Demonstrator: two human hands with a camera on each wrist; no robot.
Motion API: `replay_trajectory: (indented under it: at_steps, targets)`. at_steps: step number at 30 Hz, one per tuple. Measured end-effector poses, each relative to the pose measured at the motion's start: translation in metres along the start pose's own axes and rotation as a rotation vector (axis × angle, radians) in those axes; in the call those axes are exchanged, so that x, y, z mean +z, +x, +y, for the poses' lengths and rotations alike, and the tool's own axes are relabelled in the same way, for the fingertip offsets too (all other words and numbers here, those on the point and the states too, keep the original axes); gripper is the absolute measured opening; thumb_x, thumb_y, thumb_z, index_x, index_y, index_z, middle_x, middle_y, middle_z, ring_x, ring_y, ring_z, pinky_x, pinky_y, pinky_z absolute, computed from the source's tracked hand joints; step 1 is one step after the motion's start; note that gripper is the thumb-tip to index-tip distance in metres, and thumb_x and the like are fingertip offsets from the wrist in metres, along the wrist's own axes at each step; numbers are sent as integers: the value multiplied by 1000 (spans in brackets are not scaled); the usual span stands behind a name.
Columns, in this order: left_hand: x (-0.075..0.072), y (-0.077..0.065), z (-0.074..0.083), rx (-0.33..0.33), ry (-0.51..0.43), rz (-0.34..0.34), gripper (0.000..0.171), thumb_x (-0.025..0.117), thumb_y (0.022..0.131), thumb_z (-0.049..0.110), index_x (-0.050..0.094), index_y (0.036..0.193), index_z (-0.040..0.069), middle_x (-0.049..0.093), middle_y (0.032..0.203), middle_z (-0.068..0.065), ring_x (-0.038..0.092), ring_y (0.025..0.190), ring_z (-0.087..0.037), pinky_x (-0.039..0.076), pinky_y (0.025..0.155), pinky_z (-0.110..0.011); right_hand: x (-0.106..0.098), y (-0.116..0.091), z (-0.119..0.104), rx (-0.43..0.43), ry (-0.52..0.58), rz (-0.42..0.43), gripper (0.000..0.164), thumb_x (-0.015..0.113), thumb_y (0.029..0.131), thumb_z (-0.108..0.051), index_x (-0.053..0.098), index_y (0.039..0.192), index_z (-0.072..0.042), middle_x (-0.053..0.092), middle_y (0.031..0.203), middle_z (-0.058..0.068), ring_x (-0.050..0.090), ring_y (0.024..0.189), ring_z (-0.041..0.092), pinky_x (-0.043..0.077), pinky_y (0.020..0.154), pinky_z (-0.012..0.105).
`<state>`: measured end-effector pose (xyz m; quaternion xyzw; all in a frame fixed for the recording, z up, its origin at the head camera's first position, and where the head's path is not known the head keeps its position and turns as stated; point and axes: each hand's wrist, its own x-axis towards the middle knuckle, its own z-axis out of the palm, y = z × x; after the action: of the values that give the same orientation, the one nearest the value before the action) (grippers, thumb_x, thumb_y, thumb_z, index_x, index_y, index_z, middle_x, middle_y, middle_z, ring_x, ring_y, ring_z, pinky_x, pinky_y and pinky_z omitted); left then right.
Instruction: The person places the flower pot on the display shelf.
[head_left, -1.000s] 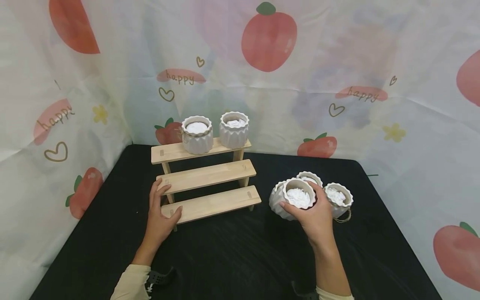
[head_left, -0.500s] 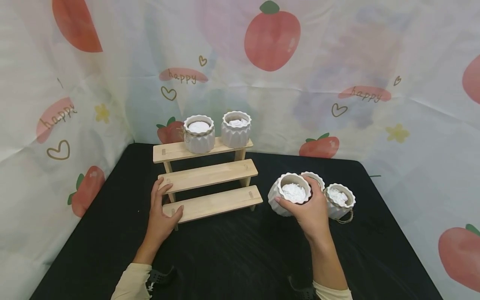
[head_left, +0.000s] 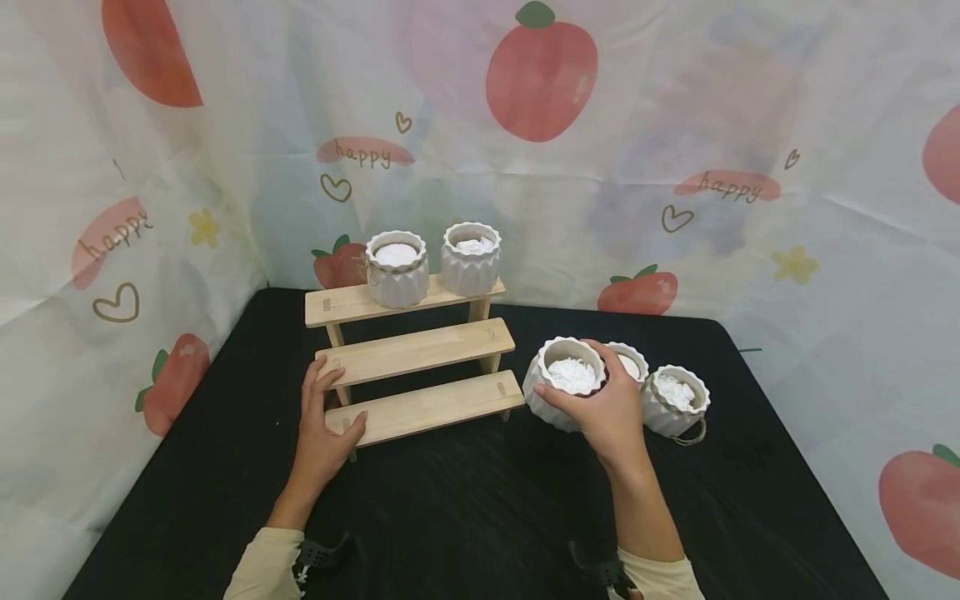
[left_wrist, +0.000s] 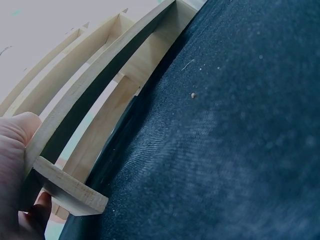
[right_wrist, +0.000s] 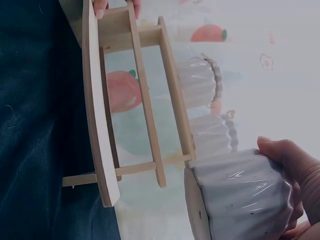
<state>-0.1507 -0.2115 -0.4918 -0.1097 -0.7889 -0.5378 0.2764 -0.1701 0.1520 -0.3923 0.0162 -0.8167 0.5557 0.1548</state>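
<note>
My right hand point(head_left: 613, 421) grips a white ceramic pot point(head_left: 543, 406) with a scalloped rim and white filling, thumb on the near side. In the right wrist view the pot point(right_wrist: 242, 195) is raised, its base showing. It is just right of a three-tier wooden stand point(head_left: 427, 410). My left hand point(head_left: 322, 433) holds the stand's left end, thumb at the lowest board and fingers at the middle one. In the left wrist view, the thumb point(left_wrist: 25, 125) lies against the lowest board. A twine-tied pot point(head_left: 397, 279) and a plainer pot point(head_left: 470, 267) stand on the top board.
Right of my right hand stand another white pot point(head_left: 630, 360), partly hidden by the fingers, and a pot with a twine loop point(head_left: 677, 402). A black cloth point(head_left: 465, 517) covers the table. A fruit-printed curtain point(head_left: 600, 225) hangs behind.
My right hand has carried the white pot leftward, away from the other two pots and closer to the stand. My left hand has stayed on the stand.
</note>
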Motion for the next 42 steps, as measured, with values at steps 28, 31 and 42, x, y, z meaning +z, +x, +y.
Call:
replay_trajectory:
  at_steps: [28,31,42]
  targets:
    - [3,-4,-3,-15,1,-6,72,76,77,-19,46,142,-7,18,164,-27,16,151,-40,28,108,-68,37,15,5,-36,-6,-11,87,100,67,-19,56,140,0,65,125,15,60,110,29,48,89,48]
    - [2,-3,-3,-14,-1,-2,72,76,77,-19,46,142,-7,18,164,-27,16,151,-40,28,109,-67,39,18,3,-53,-9,-15,87,100,66,-18,56,140,-1,65,124,14,60,109,28,49,88,47]
    - [1,1,-1,8,2,1,73,75,76,-21,46,142,-8,18,163,-29,15,151,-42,23,109,-69,48,27,2,-44,-16,-23,90,101,65,-19,55,141,-3,65,126,13,59,111,27,47,91,46]
